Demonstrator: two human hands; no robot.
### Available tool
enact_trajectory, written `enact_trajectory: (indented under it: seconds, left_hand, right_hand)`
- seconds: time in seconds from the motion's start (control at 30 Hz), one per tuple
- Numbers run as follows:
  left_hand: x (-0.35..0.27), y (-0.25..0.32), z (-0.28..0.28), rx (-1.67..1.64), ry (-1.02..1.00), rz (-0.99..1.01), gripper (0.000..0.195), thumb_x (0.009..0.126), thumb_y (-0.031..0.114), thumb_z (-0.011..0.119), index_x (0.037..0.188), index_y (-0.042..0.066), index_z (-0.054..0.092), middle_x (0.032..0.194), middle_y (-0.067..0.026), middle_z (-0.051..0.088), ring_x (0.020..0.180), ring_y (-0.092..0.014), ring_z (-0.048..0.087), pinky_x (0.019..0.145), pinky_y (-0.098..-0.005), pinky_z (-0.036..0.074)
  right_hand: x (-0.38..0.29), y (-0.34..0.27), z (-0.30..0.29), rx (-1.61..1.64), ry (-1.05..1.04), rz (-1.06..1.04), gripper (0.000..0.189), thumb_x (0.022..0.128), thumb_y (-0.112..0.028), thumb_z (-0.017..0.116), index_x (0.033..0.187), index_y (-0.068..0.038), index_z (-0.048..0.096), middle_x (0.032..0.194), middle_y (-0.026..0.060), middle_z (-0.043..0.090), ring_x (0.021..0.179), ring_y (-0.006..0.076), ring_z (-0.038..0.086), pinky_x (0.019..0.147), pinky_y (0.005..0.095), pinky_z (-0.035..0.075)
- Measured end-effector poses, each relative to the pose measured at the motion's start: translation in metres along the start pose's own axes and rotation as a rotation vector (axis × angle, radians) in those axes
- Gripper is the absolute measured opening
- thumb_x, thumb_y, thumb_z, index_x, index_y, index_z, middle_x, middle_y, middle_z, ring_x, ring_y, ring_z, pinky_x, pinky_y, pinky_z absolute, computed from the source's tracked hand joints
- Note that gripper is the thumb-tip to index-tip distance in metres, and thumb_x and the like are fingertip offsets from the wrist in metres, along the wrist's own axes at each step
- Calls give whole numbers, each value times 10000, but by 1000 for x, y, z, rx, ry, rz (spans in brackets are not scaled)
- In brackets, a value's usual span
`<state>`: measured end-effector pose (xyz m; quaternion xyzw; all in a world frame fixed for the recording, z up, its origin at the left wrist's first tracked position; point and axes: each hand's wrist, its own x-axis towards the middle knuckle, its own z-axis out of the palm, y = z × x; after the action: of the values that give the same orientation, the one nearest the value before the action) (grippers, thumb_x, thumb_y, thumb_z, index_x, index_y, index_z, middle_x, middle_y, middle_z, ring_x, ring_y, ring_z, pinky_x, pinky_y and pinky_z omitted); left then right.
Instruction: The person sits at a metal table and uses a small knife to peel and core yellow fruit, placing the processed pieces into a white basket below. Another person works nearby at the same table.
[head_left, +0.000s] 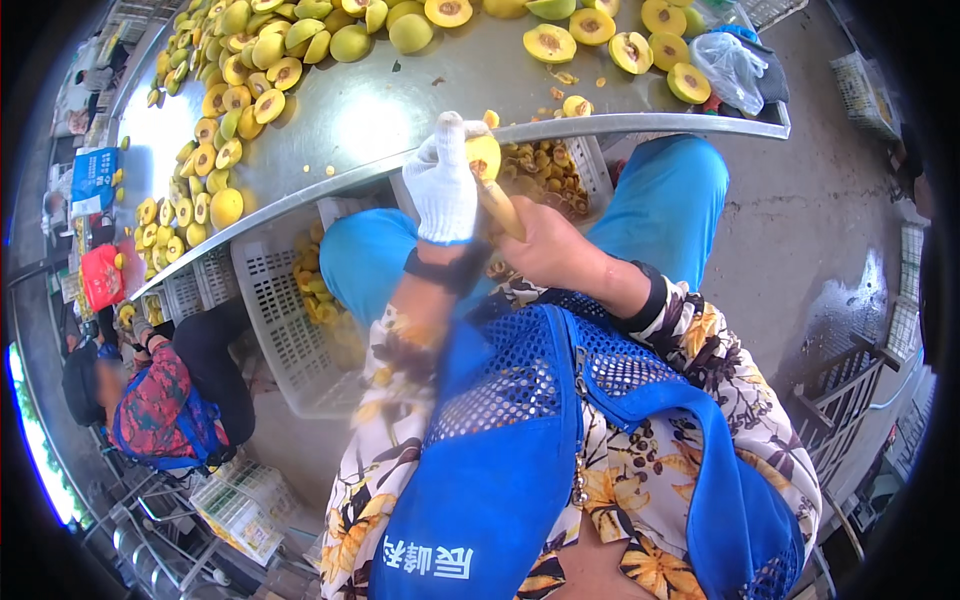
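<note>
My left hand (448, 180), in a white knit glove, holds a halved yellow fruit (484, 156) at the near edge of a metal table (420, 90). The cut face with its brown centre is turned up. My bare right hand (544, 236) grips a tool by its light wooden handle (501, 210); its far end meets the fruit, and the tip is hidden. Many halved fruits (270, 106) are heaped at the left and back of the table, and several more (630, 52) lie at the back right. Small fruit scraps (564, 77) are scattered near the table edge.
Below the table edge, a crate (592, 169) holds brown-yellow fruit pieces. A white plastic crate (289, 330) with fruit stands left of my knees. Another person (169, 397) sits at the left by the table. A clear plastic bag (729, 71) lies at the table's right corner.
</note>
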<state>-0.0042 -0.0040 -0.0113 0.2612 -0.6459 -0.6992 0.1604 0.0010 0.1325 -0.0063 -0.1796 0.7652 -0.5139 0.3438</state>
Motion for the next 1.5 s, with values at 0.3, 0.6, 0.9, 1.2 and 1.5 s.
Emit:
enact_trajectory:
  seconds: [0.3, 0.6, 0.9, 1.2, 1.5]
  left_hand:
    - [12, -10, -14, -615, -294, -513, 782, 866, 728, 240, 890, 53, 634, 852, -224, 643, 680, -370, 627, 470, -359, 500]
    - [16, 6, -49, -425, 308, -263, 664, 907, 622, 348, 964, 9, 596, 840, -163, 654, 683, -263, 639, 507, -366, 527]
    - [54, 39, -157, 1180, 330, 304, 377, 836, 362, 638, 1091, 84, 653, 1100, -127, 639, 1007, -272, 605, 873, -366, 470]
    - [156, 3, 116, 1191, -460, 494, 578, 807, 441, 582, 1259, 93, 488, 1135, -199, 607, 1071, -376, 561, 908, -450, 453]
    - [142, 26, 87, 620, -669, 70, 501, 737, 166, 715, 1203, 69, 561, 1016, -85, 642, 777, -110, 622, 522, -207, 461]
  right_hand:
    - [-4, -3, -2, 332, -216, 157, 150, 814, -102, 567, 930, -8, 554, 691, 48, 553, 549, 126, 528, 492, 278, 435]
    - [-1, 23, -14, 702, -561, 154, 174, 852, -117, 618, 991, -36, 551, 600, -26, 477, 438, 48, 426, 371, 202, 336]
    - [17, 86, -8, -709, -26, -169, 253, 740, -122, 603, 973, -35, 557, 835, 239, 624, 792, 380, 624, 695, 471, 491]
    - [0, 70, -28, -593, -180, -60, 301, 782, -213, 631, 953, 16, 537, 774, 253, 622, 760, 427, 607, 682, 492, 477]
    - [-18, 31, -68, -187, 431, -107, 418, 818, -226, 659, 1126, 18, 519, 731, 174, 619, 640, 334, 617, 585, 418, 476]
